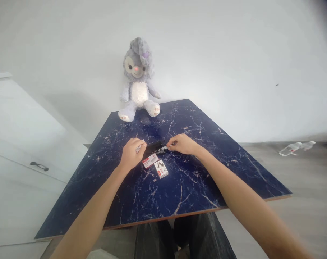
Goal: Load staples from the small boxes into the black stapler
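Observation:
A black stapler (154, 146) lies across the middle of the blue table, with a silver metal part showing at its right end. My right hand (183, 144) is closed, its thumb and fingers pinched at that metal end. At the stapler's left end is my left hand (131, 154), fingers curled closed; a pale item shows by its fingers, too small to name. Just in front of the stapler lie a white and red box (150, 160) and a second small white box (161, 169) with a dark picture on it, the two nearly touching.
The dark blue marble-patterned table (179, 198) narrows away from me. A grey plush rabbit (139, 82) sits at its far edge against the white wall. A white cabinet (23, 144) stands at the left. Clear plastic packaging (295, 148) lies on the floor at the right.

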The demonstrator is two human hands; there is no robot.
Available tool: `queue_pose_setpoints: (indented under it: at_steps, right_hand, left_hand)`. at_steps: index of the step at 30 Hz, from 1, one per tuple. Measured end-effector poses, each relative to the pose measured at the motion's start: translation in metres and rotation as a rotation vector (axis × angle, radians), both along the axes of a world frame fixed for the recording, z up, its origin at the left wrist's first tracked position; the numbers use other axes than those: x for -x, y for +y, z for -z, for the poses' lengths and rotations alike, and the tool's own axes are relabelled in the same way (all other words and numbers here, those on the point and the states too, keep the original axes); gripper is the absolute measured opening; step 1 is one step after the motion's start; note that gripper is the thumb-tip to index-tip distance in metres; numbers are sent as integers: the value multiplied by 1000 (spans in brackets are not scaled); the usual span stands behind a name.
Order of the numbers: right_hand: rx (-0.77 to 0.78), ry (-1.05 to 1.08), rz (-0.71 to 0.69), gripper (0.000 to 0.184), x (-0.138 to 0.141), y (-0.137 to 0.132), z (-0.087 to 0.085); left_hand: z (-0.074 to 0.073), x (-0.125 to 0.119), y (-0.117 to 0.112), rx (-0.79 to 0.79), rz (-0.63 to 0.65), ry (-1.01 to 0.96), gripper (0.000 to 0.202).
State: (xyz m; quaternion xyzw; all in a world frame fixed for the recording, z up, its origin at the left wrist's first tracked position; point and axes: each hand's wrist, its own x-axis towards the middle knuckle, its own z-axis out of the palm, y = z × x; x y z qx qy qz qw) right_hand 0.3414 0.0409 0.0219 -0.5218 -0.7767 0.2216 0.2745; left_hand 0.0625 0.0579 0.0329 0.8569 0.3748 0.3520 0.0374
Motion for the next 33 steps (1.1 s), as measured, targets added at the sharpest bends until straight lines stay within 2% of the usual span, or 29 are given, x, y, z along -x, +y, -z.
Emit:
queue_pose_setpoints:
  at_steps: [2, 5, 8, 11, 15, 19, 23, 25, 27, 30, 33]
  right_hand:
    - [-9, -50, 16, 12, -2, -2, -5]
    - [-38, -157, 194, 18, -5, -6, -13]
    - [2, -298, 317, 28, 4, -14, -18]
    - [5, -331, 326, 43, 33, -26, -15]
    - [-118, -421, 282, 71, 69, -41, -8]
    - [-139, -449, 230, 87, 72, -43, -5]
    - [-122, -348, 213, 90, 64, -33, 3]
    - [-135, -258, 192, 90, 61, -26, 10]
    - [-162, -160, 198, 87, 57, -18, 18]
    - [-175, -3, 262, 80, 50, -10, 21]
    - [-140, 137, 317, 67, 44, -8, 15]
  left_hand:
    - [-4, 4, 1, 57, 53, 104, 24]
    - [-9, 12, 5, 136, 112, 279, 34]
    - [-11, 17, 8, 197, 76, 355, 46]
    - [-9, 16, 9, 238, 26, 352, 50]
    - [-5, 12, 7, 248, 4, 329, 52]
    - [-5, 12, 7, 240, -2, 321, 51]
    - [-2, 5, 4, 258, -29, 281, 54]
    - [2, -4, 0, 273, -80, 209, 59]
    - [6, -13, -6, 327, -76, 113, 61]
    - [6, -20, -13, 483, 94, 29, 55]
    - [1, -17, -17, 562, 199, 101, 50]
